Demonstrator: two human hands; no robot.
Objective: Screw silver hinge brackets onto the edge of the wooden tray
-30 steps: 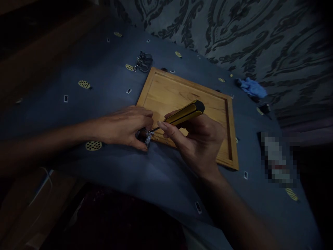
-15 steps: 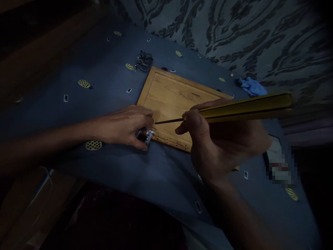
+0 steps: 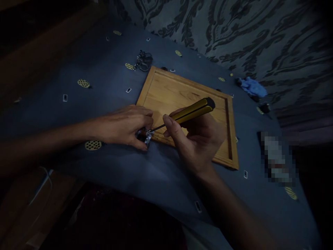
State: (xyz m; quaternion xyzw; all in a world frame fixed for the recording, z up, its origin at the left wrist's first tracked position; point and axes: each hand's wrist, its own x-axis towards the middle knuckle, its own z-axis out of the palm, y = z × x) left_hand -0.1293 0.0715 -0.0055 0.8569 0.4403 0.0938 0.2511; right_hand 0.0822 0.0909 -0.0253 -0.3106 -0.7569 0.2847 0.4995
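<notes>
My right hand [image 3: 196, 140] is closed around a screwdriver [image 3: 192, 111] with a yellow and black handle. Its thin shaft slopes down to the left, and the tip meets a small silvery metal fitting [image 3: 147, 138]. That fitting sits at the near left corner of a framed wooden board [image 3: 166, 100], which has a row of small dark holes along its near edge. My left hand [image 3: 131, 126] pinches the fitting between thumb and fingers, partly hiding it. Whether a screw is under the tip cannot be made out.
The board lies on a blue-grey patterned cloth [image 3: 104, 66]. Beyond its far left corner is a small pile of dark metal parts [image 3: 143, 60]. A crumpled blue bag or cloth [image 3: 252, 86] lies near the wall, and a blurred-out flat object [image 3: 275, 158] at the right.
My right hand has moved left and down with the screwdriver, bringing its tip onto the fitting. More of the board's right side shows. My left hand has stayed in place.
</notes>
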